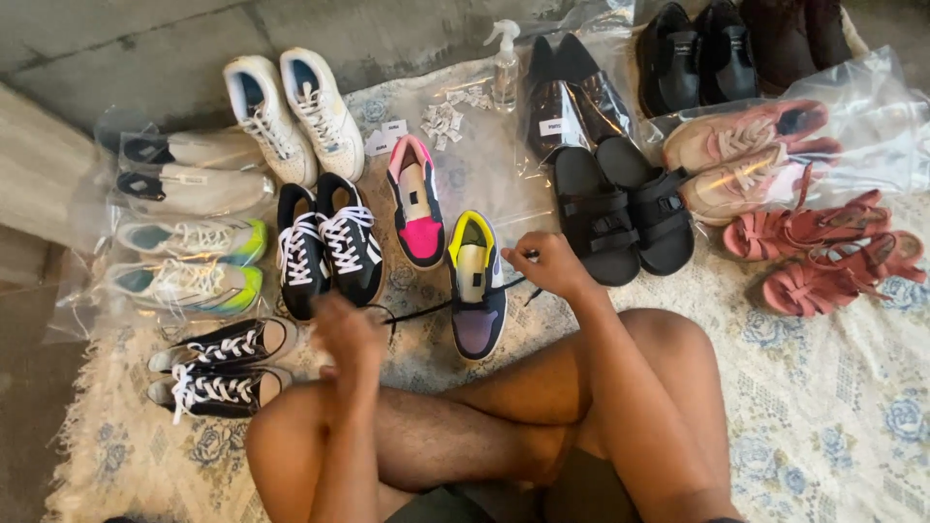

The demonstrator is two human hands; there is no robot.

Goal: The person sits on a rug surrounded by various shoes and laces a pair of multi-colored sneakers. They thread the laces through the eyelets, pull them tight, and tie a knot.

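A yellow, navy and purple sneaker (477, 286) lies on the patterned cloth (833, 387) in front of my crossed legs. A dark lace (426, 308) runs from it toward both hands. My right hand (547, 263) pinches one end of the lace just right of the sneaker. My left hand (347, 334), blurred, holds the other end to the sneaker's left. Its mate, a pink, black and white sneaker (417, 201), lies farther back with no lace visible.
Around them lie black-and-white sneakers (327, 244), white sneakers (294, 111), black canvas shoes (221, 366), bagged shoes (189, 228) at left, black sandals (625, 208), bagged dress shoes (567, 97), pink sneakers (746, 155), red sandals (823, 257), a spray bottle (505, 66) and small paper tags (444, 118).
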